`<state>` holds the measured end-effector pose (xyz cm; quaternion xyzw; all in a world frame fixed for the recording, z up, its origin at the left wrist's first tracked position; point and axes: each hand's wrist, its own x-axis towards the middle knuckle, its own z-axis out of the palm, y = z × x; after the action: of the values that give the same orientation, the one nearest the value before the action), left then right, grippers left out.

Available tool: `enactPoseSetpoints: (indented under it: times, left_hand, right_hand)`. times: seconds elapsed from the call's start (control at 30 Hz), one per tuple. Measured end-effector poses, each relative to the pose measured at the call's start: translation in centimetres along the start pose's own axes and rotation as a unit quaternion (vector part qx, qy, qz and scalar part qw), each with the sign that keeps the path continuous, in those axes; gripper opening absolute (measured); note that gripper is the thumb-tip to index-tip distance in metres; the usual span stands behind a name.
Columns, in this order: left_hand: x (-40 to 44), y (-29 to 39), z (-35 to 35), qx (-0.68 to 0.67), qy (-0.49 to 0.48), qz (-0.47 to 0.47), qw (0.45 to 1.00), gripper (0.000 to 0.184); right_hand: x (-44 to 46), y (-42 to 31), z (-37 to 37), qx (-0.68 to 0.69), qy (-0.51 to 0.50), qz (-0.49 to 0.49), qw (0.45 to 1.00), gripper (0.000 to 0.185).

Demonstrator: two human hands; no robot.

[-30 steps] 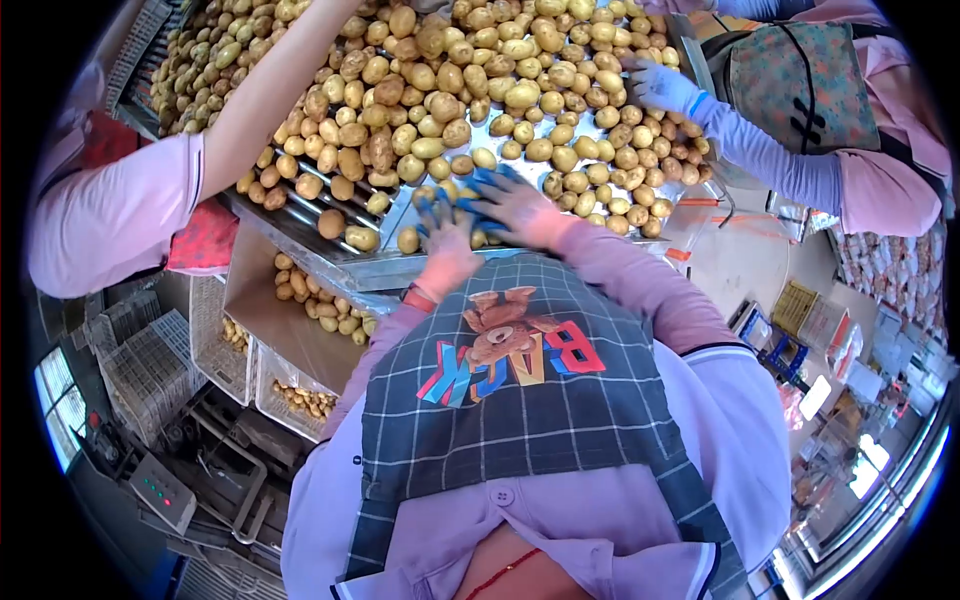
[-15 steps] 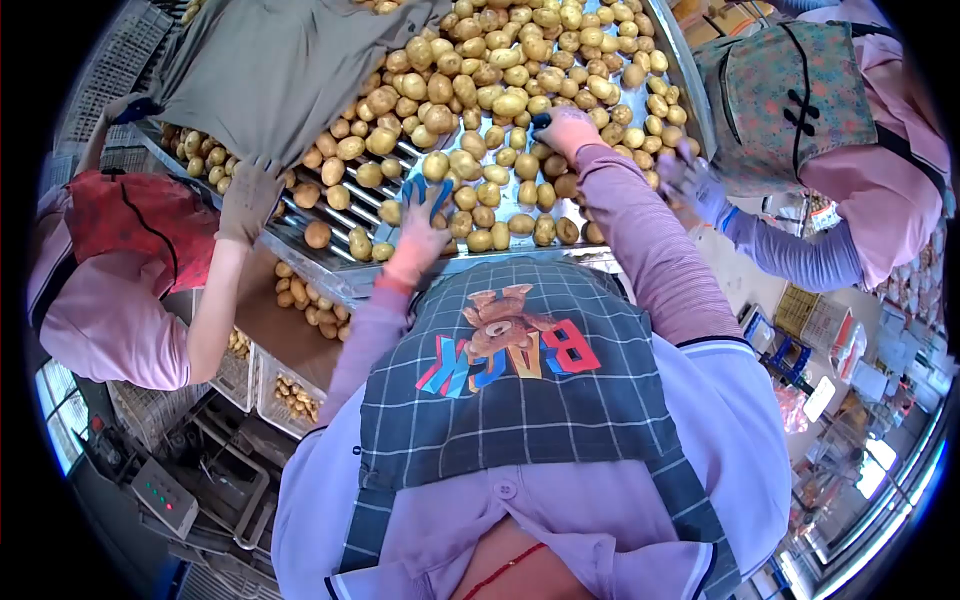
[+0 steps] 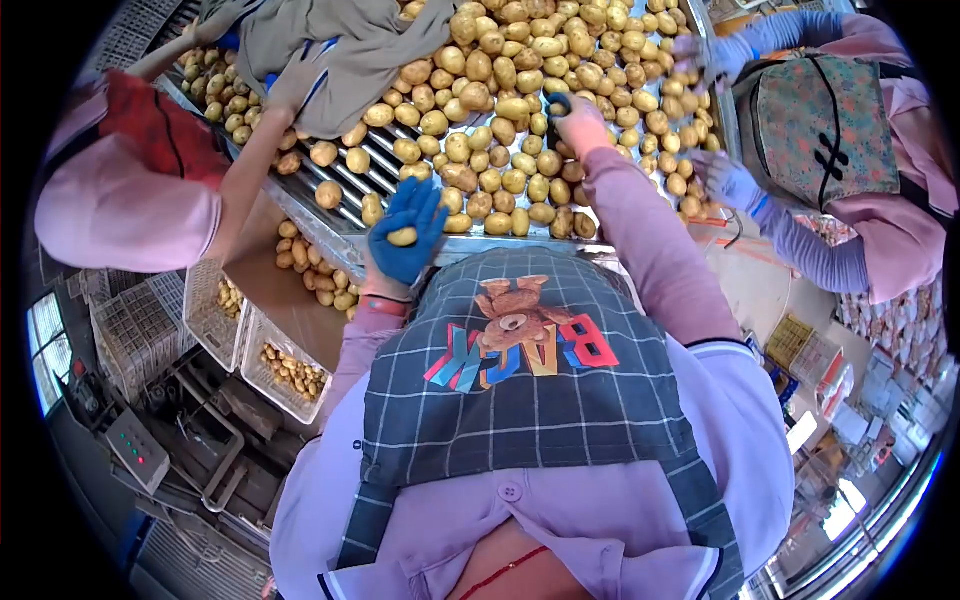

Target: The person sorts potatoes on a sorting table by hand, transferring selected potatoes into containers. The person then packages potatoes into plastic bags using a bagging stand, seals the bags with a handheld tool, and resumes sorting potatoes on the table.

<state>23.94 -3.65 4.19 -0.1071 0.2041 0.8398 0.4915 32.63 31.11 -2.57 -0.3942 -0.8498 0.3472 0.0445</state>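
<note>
My left hand (image 3: 407,235), in a glove with a blue palm, is turned palm up at the near edge of the sorting table. One small potato (image 3: 402,237) lies in its palm, with the fingers stretched out beyond it. Farther in, on the right, my gloved right hand (image 3: 580,127) reaches among the potatoes (image 3: 520,165); its blue fingertips curl around a potato (image 3: 558,108), partly hidden. Loose potatoes surround both hands on the metal surface, and bare rollers (image 3: 372,150) show left of them.
At left, a co-worker's hands (image 3: 297,82) hold a grey cloth (image 3: 355,45) over the potatoes. Another co-worker's gloved hands (image 3: 728,180) work along the right rim (image 3: 722,95). Below left stand a cardboard-lined bin (image 3: 265,265) and white crates (image 3: 255,345) with potatoes.
My left hand has turned from palm down to palm up, with a potato in it. My right hand stays among the potatoes. The left co-worker has pushed the cloth farther back.
</note>
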Motion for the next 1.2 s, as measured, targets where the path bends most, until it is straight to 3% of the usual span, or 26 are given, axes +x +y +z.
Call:
enactPoseSetpoints:
  times: [0.07,0.13,0.17,0.2,0.23,0.27,0.3,0.33,0.4,0.43,0.47,0.5,0.53,0.57,0.6,0.67,0.7,0.8,0.87,0.93,1.0,1.03,1.07,1.1,1.13,1.2]
  left_hand:
    - [1.2,-2.3,2.2,-0.04,0.013,-0.019,0.999,0.063]
    - [1.6,-4.1,0.6,-0.039,-0.082,-0.113,0.989,0.049]
    - [1.2,-4.9,0.4,-0.038,-0.076,-0.11,0.99,0.049]
    - [1.1,-5.6,0.3,0.222,-0.076,-0.036,0.972,0.051]
    - [0.9,-5.5,0.3,0.345,-0.078,0.005,0.935,0.053]
    - [0.7,-5.3,0.4,0.464,-0.071,0.045,0.882,0.055]
    - [0.3,-4.5,0.7,0.21,-0.062,-0.073,0.973,0.054]
    - [-0.1,-3.7,1.2,-0.062,-0.048,-0.186,0.979,0.053]
    - [-1.0,-3.2,2.8,-0.045,-0.03,-0.188,0.981,0.05]
    - [-1.0,-2.9,2.6,0.161,0.016,-0.097,0.982,0.045]
    - [-0.7,-2.5,2.5,0.356,0.059,0.004,0.932,0.04]
    - [1.0,-0.9,2.1,0.273,0.123,-0.031,0.954,0.029]
    - [2.4,-0.2,1.9,0.462,0.147,0.033,0.874,0.025]
    - [3.8,0.2,2.5,0.69,0.12,0.168,0.693,0.027]
    - [5.0,0.6,3.0,0.847,0.08,0.285,0.441,0.03]
    - [7.6,0.0,2.7,0.935,0.063,0.171,0.305,0.03]
    - [8.6,0.3,3.4,0.968,-0.015,0.143,0.208,0.024]
    - [11.0,-0.4,1.6,0.989,-0.069,0.11,0.073,0.018]
    - [11.7,-1.0,1.9,0.989,-0.065,0.116,0.07,0.017]
    - [11.7,-1.1,1.8,0.981,-0.019,0.14,0.133,0.012]
    - [11.8,-0.3,2.0,0.975,0.024,0.094,0.198,0.019]
    - [11.7,0.3,2.0,0.959,0.041,0.12,0.252,0.025]
    - [11.2,0.5,2.0,0.939,0.057,0.145,0.305,0.032]
    - [10.7,0.8,3.6,0.93,0.082,0.089,0.347,0.042]
    - [9.8,0.5,5.0,0.923,0.074,0.089,0.366,0.038]
    - [9.7,0.1,3.5,0.804,0.022,0.078,0.589,0.043]
  right_hand:
    - [-4.4,-4.4,-1.8,0.013,0.056,-0.047,0.997,0.045]
    - [-10.2,-9.3,-3.2,0.087,-0.166,-0.078,0.979,0.048]
    - [-11.5,-7.9,-1.5,0.102,-0.161,-0.182,0.965,0.049]
    - [-12.1,-5.7,0.2,0.114,-0.151,-0.287,0.939,0.05]
    - [-11.7,-4.1,-0.2,-0.051,-0.16,-0.317,0.933,0.049]
    - [-10.9,-2.3,-1.9,-0.273,-0.18,-0.364,0.872,0.052]
    - [-9.6,-1.7,-3.0,-0.317,-0.14,-0.333,0.877,0.05]
    - [-8.4,-0.2,-4.1,-0.335,-0.099,-0.295,0.889,0.049]
    - [-6.7,1.4,-5.2,-0.348,-0.075,-0.28,0.892,0.05]
    - [-6.4,1.0,-5.3,-0.322,0.042,-0.24,0.915,0.043]
    - [-6.1,-0.2,-5.7,-0.294,0.159,-0.199,0.921,0.038]
    - [-6.1,-1.7,-5.3,-0.133,0.05,-0.175,0.974,0.033]
    - [-6.2,-3.4,-3.2,-0.149,-0.087,-0.153,0.973,0.034]
    - [-8.0,-6.1,-2.2,-0.095,-0.144,-0.209,0.963,0.04]
    - [-9.0,-7.0,1.0,-0.183,-0.125,-0.23,0.948,0.044]
    - [-7.8,-6.4,5.0,-0.18,-0.113,-0.222,0.952,0.042]
    - [-7.6,-5.6,4.8,-0.181,-0.134,-0.222,0.949,0.039]
    - [-9.7,-4.3,0.5,-0.198,-0.2,-0.201,0.938,0.035]
    - [-10.6,-0.2,-1.5,-0.173,-0.175,-0.235,0.94,0.035]
    - [-10.3,2.1,-2.3,-0.182,-0.097,-0.178,0.962,0.039]
    - [-9.0,3.5,-2.6,-0.042,0.002,0.045,0.998,0.036]
    - [-8.8,2.5,-3.4,0.055,0.11,0.061,0.99,0.03]
    - [-8.5,0.1,-5.2,0.096,0.143,0.077,0.982,0.028]
    - [-7.6,-0.6,-5.7,0.103,0.154,0.039,0.982,0.027]
    - [-6.1,-1.0,-5.6,0.111,0.166,0.001,0.98,0.026]
    - [-2.9,-2.1,-4.6,-0.054,0.112,-0.114,0.986,0.025]
